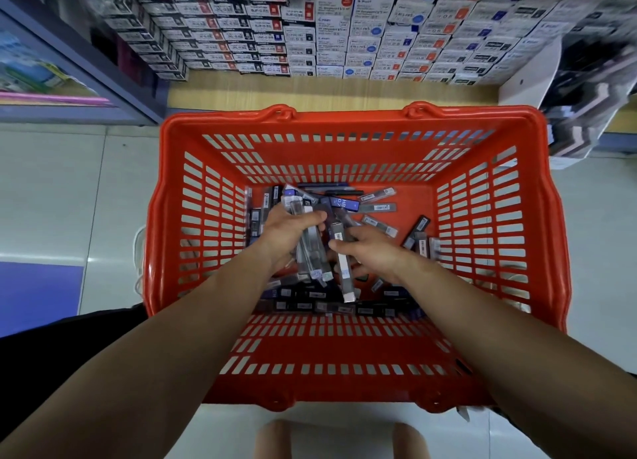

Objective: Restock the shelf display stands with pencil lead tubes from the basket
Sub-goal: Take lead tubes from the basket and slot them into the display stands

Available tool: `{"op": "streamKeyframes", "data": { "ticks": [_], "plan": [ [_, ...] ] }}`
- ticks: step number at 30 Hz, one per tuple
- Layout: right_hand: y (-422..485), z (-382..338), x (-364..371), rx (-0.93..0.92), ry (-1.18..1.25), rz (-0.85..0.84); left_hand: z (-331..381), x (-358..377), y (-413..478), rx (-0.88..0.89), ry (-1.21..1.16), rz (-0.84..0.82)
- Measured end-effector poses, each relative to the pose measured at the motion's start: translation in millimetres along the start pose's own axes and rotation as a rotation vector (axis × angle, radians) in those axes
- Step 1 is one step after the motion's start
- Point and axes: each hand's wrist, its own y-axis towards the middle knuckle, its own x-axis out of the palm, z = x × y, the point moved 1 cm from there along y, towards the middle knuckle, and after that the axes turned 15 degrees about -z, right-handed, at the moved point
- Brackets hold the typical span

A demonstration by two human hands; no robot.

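head view: slim grey and clear lead tubes (pixel 312 248), white-labelled.

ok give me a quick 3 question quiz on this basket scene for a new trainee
1. True or false: both hands are inside the red basket.
2. Which hand grips a bunch of several lead tubes: A) left, B) right?
3. Where do the loose tubes lie?

Key
1. True: the left hand and the right hand both reach in.
2. A; the right hand pinches one single tube.
3. On the basket floor, none on the display stand at the far right.
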Motion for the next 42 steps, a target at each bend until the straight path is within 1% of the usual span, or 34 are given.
{"op": "streamKeyframes", "data": {
  "ticks": [6,9,12,14,18,21,24,27,29,33,36,38,40,42],
  "plan": [
    [-2,-7,5,-0.035,-0.082,0.003,6,4,-6,0.040,0.032,-0.053],
    [-5,-5,0,-0.039,-0.065,0.011,10,3,-7,0.052,0.040,-0.016],
    [-9,-5,-7,-0.035,-0.038,0.076,12,0,-7,0.058,0.066,0.015],
    [-10,-6,-11,-0.042,-0.024,0.128,10,-3,-5,0.065,0.035,-0.027],
    [-6,-13,-7,-0.077,-0.019,0.121,0,4,-7,0.023,0.098,-0.066],
    [-2,-14,-1,-0.086,-0.038,0.147,-4,10,-4,0.018,0.096,-0.084],
    [-3,-13,-1,-0.113,-0.014,0.150,-4,7,-1,-0.016,0.111,-0.049],
    [-7,-11,-5,-0.114,0.012,0.098,-5,0,0,-0.024,0.121,-0.032],
    [-8,-9,-8,-0.119,0.079,0.069,-6,-2,-1,-0.026,0.120,-0.039],
    [-6,-11,-7,-0.151,0.132,0.139,-8,3,-7,-0.006,0.109,-0.116],
    [-3,-15,-6,-0.190,0.193,0.187,-10,7,-9,-0.018,0.100,-0.126],
    [-3,-17,-7,-0.185,0.164,0.202,-11,6,-8,-0.024,0.077,-0.135],
    [-3,-18,-6,-0.171,0.079,0.189,-10,4,-7,-0.028,0.070,-0.145],
    [-2,-18,-4,-0.175,0.055,0.174,-11,2,-7,-0.035,0.084,-0.141]
  ]
}}
